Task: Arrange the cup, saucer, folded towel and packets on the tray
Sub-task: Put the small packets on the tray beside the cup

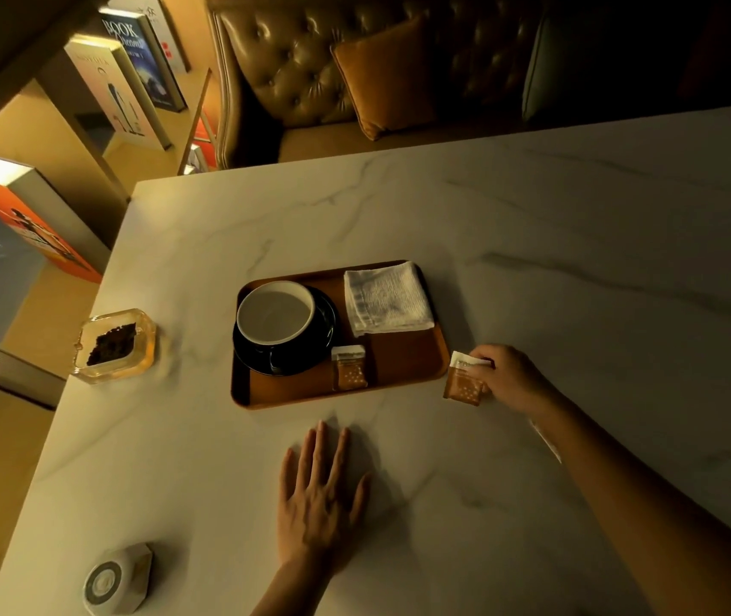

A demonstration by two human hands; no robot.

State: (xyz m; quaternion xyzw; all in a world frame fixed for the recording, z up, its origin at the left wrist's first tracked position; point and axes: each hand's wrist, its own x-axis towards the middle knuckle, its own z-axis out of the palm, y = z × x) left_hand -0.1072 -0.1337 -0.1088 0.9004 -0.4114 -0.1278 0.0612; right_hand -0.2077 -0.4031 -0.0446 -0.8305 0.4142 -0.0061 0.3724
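Note:
A brown tray [403,366] lies on the marble table. On its left part stands a dark cup [275,313] with a pale inside, resting on a dark saucer [257,357]. A folded white towel [387,299] covers the tray's far right corner. One orange packet [349,369] lies on the tray beside the saucer. My right hand [510,377] pinches a second orange packet [461,384] just off the tray's right edge, low over the table. In front of the tray my left hand [317,504] rests flat on the table, fingers spread, holding nothing.
A glass ashtray [114,346] with dark contents sits left of the tray near the table's left edge. A small white hexagonal device [117,580] stands at the near left corner. A leather sofa [310,60] with a cushion is beyond the table; large books stand at left.

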